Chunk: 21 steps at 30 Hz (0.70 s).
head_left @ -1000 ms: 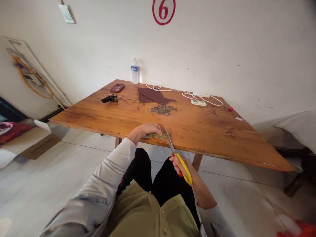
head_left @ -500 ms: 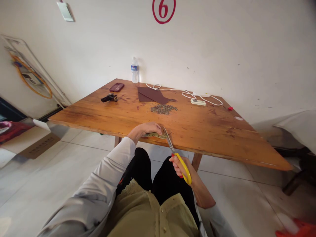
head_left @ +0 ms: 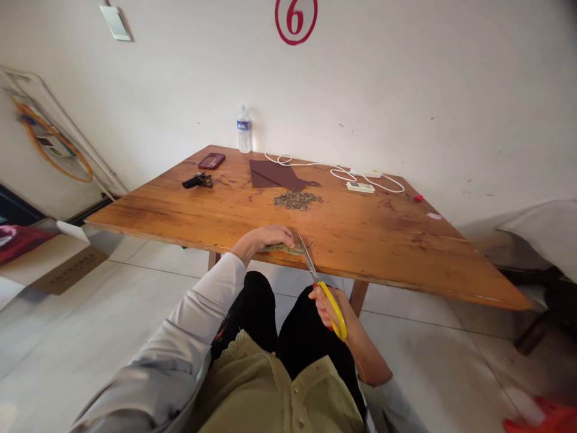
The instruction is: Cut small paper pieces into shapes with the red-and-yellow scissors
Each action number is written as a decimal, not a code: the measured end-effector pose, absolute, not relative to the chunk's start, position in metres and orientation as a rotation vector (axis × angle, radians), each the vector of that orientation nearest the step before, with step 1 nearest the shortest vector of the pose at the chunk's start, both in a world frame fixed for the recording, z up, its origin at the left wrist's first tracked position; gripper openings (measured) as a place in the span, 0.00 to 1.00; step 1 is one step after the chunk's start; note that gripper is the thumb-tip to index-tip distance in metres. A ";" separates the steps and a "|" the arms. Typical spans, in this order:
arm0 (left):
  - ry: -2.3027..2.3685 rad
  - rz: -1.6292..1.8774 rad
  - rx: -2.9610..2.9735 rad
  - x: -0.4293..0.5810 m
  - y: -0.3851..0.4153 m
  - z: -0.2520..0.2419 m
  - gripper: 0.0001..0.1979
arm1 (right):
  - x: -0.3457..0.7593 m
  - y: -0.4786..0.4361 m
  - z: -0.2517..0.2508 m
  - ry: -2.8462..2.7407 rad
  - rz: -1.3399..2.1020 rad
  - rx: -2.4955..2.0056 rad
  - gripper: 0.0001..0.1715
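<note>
My left hand [head_left: 265, 236] rests on the near edge of the wooden table [head_left: 369, 240], fingers curled down onto a small yellow-green patterned sheet [head_left: 282, 248]. My right hand [head_left: 333, 310] is below the table edge, gripping the yellow handles of scissors [head_left: 322, 282]. The scissor blades reach up to the right end of the sheet. Further back on the table lies a pile of small cut scraps [head_left: 297, 199].
At the back of the table are dark brown sheets [head_left: 274, 174], a water bottle [head_left: 244, 128], a red phone [head_left: 211, 160], a black object [head_left: 196, 180], and a white power strip [head_left: 360, 187] with cable. A cardboard box [head_left: 54, 264] is on the floor at left.
Only the camera has shifted slightly; both hands, the scissors and the sheet stay where they were.
</note>
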<state>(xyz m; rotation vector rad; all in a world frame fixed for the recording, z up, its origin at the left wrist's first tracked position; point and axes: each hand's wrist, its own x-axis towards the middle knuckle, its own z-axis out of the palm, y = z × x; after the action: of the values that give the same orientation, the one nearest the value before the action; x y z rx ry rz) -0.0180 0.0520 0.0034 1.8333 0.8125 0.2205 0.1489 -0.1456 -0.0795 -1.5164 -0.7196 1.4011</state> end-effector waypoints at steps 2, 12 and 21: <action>0.822 0.232 1.819 -0.018 0.052 0.003 0.06 | 0.147 -0.146 -0.080 -0.730 1.381 -1.508 0.27; 0.849 0.304 1.763 -0.020 0.053 -0.004 0.08 | 0.150 -0.143 -0.091 -0.957 1.265 -1.505 0.41; 0.854 0.314 1.753 -0.017 0.049 -0.004 0.06 | 0.157 -0.138 -0.104 -0.982 1.302 -1.506 0.42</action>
<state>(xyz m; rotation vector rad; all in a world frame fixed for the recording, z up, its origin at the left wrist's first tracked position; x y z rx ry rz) -0.0174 0.0494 -0.0038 1.7531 0.8544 0.3137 0.1566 -0.1378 -0.1044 -1.5064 -0.9821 1.3024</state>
